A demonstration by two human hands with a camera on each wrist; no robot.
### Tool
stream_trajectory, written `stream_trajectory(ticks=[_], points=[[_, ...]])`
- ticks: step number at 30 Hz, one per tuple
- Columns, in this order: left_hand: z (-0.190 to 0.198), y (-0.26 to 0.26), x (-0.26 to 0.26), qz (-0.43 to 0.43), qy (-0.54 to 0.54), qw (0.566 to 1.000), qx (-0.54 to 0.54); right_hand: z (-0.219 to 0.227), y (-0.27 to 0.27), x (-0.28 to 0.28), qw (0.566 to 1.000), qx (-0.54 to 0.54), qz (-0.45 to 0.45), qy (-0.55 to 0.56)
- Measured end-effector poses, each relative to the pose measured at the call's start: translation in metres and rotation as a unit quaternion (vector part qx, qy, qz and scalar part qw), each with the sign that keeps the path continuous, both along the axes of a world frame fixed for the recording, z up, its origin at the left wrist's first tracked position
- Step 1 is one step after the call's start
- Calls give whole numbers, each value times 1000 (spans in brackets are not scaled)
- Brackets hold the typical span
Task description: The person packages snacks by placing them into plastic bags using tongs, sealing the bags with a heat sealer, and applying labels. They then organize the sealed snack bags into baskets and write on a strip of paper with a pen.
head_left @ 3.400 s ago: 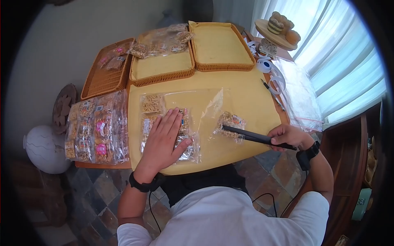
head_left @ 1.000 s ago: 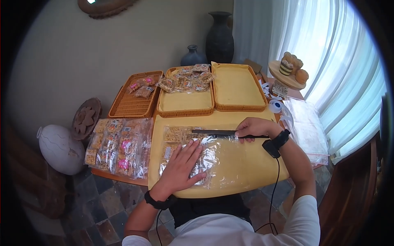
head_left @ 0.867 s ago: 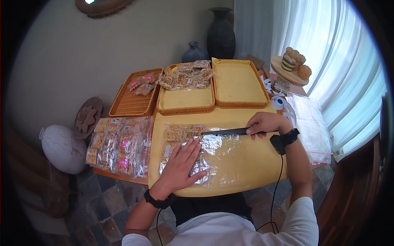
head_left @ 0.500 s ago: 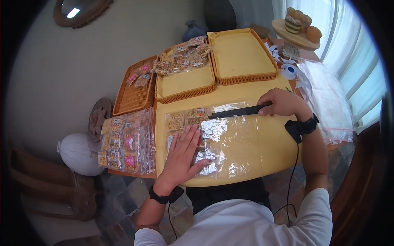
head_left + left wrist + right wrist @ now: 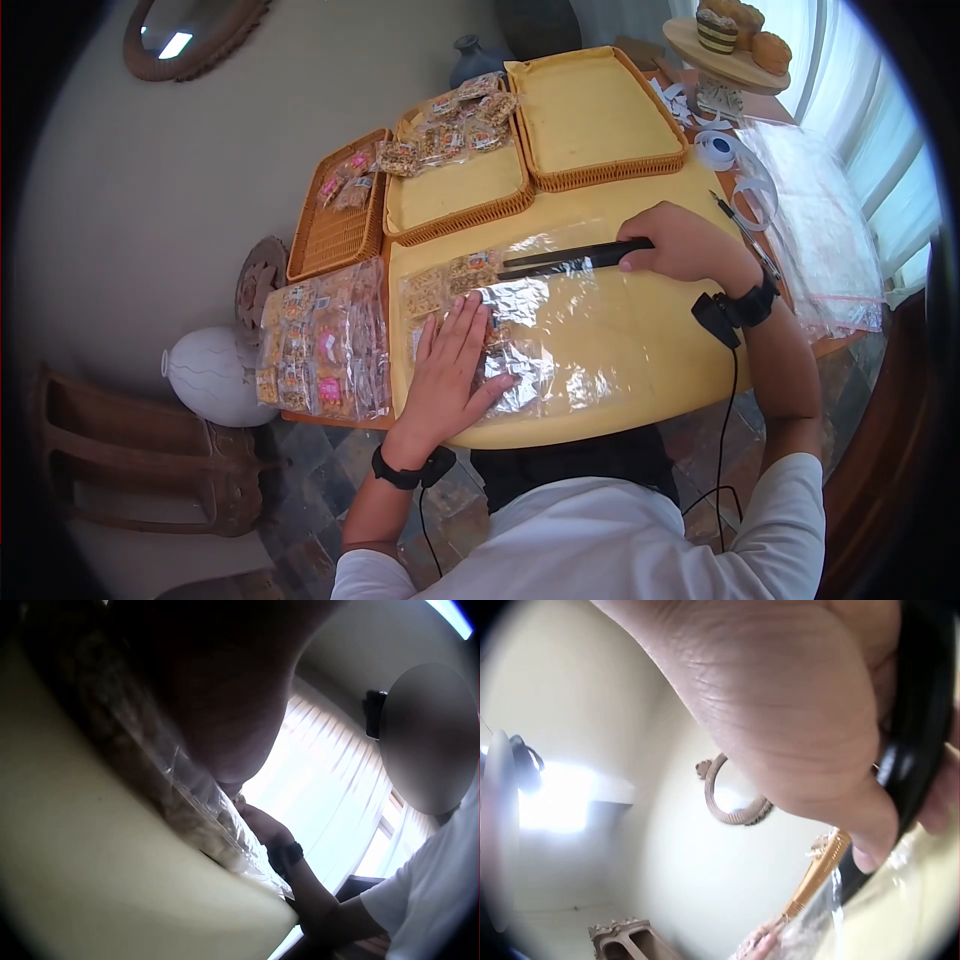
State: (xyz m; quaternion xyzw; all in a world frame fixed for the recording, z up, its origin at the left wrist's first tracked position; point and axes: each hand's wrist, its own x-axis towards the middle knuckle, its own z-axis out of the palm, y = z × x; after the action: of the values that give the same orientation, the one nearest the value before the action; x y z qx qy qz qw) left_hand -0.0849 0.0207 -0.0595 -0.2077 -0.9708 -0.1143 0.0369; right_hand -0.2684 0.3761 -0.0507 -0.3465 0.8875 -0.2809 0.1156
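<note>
Black tongs (image 5: 607,253) are clamped in the grip of the right hand (image 5: 690,243), tips near a wrapped snack (image 5: 472,268) in the clear bag (image 5: 545,322). The bag is pressed to the worktop (image 5: 695,375) by the straight-fingered left hand (image 5: 447,372). Wicker trays (image 5: 612,174) are set beyond.

Labels (image 5: 330,389), on snack packets (image 5: 423,294), lettering too small to read

A large clear plastic bag (image 5: 560,325) of golden-brown wrapped snacks (image 5: 472,270) is spread on a yellow sheet (image 5: 685,385), partly covered by the left hand (image 5: 443,375); slim black tongs (image 5: 585,257) are held in the right hand (image 5: 685,245), tips beside one snack.
</note>
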Motion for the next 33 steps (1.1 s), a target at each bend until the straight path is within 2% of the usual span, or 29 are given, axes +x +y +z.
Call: stream_trajectory(ticks=[1, 5, 6, 8, 10, 15, 17, 21, 25, 27, 30, 32, 33], points=[[1, 1, 0, -1, -7, 1000, -2, -1, -9, 4, 999, -30, 2, 17], [-3, 1, 1, 19, -3, 1000, 9, 4, -11, 9, 999, -29, 7, 43], [-5, 1, 2, 48, 5, 999, 11, 7, -7, 7, 999, -28, 9, 43], [-11, -1, 3, 57, 10, 998, 15, 14, 1, 4, 1000, -1, -20, 21], [-12, -1, 3, 62, 16, 998, 16, 7, 2, 1, 1000, -15, -7, 24], [-9, 0, 1, 26, -8, 999, 17, 13, 0, 2, 1000, -24, 4, 9], [-9, 3, 2, 15, -9, 1000, 21, 8, 2, 1, 998, -24, -1, 51], [-6, 7, 3, -9, -8, 1000, 23, 3, 4, 2, 998, -11, 5, 58], [-4, 3, 4, -5, -16, 999, 47, 30, 7, 8, 999, 30, 26, -22], [-3, 3, 6, -39, -34, 998, 34, 33, 12, 9, 997, 51, 19, -57], [-3, 2, 8, -60, -37, 997, 37, 30, 19, 8, 998, 43, 5, -43], [-1, 2, 7, -63, -38, 997, 37, 28, 18, 12, 998, 39, -28, 51], [0, 3, 8, -59, -33, 997, 28, 26, 16, 12, 998, 38, -28, 50]])
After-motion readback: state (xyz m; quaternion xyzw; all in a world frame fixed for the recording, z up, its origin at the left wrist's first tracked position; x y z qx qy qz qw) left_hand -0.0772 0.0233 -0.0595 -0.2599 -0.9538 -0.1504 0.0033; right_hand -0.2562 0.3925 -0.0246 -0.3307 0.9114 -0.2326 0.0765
